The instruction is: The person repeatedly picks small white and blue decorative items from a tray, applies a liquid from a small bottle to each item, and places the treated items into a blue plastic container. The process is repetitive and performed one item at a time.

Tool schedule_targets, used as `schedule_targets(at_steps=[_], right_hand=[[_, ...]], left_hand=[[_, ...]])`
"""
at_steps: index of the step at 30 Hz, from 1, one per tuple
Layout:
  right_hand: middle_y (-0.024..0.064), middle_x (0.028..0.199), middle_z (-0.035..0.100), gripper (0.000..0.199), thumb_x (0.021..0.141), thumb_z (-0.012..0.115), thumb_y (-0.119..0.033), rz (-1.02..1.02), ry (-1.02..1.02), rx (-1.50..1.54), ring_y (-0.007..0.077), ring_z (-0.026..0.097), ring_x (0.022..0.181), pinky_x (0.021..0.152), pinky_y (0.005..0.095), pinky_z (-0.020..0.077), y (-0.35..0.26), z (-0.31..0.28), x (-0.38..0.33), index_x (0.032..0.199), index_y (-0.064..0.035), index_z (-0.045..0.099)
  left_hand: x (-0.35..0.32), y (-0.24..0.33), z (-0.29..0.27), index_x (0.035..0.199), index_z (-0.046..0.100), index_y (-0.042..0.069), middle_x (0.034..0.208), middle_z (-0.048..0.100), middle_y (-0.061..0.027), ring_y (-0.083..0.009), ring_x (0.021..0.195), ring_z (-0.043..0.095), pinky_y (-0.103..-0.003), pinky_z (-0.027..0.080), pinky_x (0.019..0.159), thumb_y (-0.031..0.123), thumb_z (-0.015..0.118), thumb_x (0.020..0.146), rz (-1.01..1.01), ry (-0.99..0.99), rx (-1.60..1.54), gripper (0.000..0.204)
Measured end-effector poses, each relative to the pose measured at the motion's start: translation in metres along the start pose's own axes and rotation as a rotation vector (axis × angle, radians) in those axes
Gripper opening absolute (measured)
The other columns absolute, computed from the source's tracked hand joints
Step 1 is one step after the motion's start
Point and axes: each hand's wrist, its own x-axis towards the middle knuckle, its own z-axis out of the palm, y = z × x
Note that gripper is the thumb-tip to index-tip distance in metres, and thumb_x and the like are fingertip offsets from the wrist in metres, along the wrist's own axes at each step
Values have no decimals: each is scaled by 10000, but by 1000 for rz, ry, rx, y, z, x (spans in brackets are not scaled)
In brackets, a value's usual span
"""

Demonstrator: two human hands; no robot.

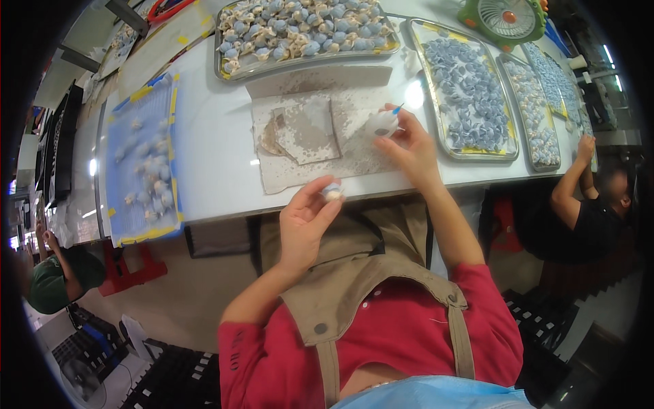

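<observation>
Over the table's near edge, my left hand (303, 223) pinches a small blue-and-cream figurine part (333, 191) between thumb and fingertips. My right hand (417, 153), farther forward and to the right, is closed round a small white squeeze bottle (381, 125) with a thin blue nozzle. The bottle is tilted, its nozzle pointing up and to the right, apart from the figurine part. Beneath and beyond both hands lies a stained grey cardboard sheet (272, 178), with a smaller worn piece of board (306, 129) on top.
A tray (228, 73) heaped with blue-and-cream figurine parts stands at the back. To the right are a tray (477, 155) of blue-grey cup-shaped pieces, a narrower tray (545, 165) and a green fan (504, 19). A blue tape-edged tray (126, 221) lies left. People sit at both sides.
</observation>
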Motion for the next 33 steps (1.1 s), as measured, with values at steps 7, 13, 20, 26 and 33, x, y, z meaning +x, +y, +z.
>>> schedule_targets(at_steps=[7,13,20,26,33], right_hand=[[27,874,593,328,817,633,-112,-51,-31,-42,84,521,755,684,237,436,11,0,-1,1110,-11,524],[59,914,583,333,828,619,-92,67,-191,123,94,529,834,711,243,434,-11,-26,-32,1106,13,468],[89,880,616,311,740,717,-104,-167,-296,-201,147,585,762,680,243,446,-28,-49,-41,1002,-7,580],[98,799,616,373,650,793,-207,-207,-279,-300,206,589,695,612,279,451,-43,-50,-42,929,-30,620],[42,732,588,399,578,814,-241,-513,-245,-455,221,514,673,580,310,412,-59,-43,-28,880,-61,625]], left_hand=[[4,1,3,1210,469,-24,1084,555,-102,-158,908,589,-252,480,789,-26,584,833,-104,-5,85,394],[7,-1,2,1202,477,-17,1051,569,-88,-138,875,593,-231,477,743,-16,598,828,-98,19,118,393],[7,-2,4,1205,487,-5,830,576,-21,-66,778,538,-201,440,728,-31,616,822,-142,4,146,405],[4,-6,1,1188,496,-6,848,529,-16,-65,788,511,-204,440,722,-47,625,808,-103,-17,210,403],[-1,-3,-1,1190,482,-17,1044,570,-85,-118,939,552,-245,463,830,-55,614,807,-91,-26,224,407]])
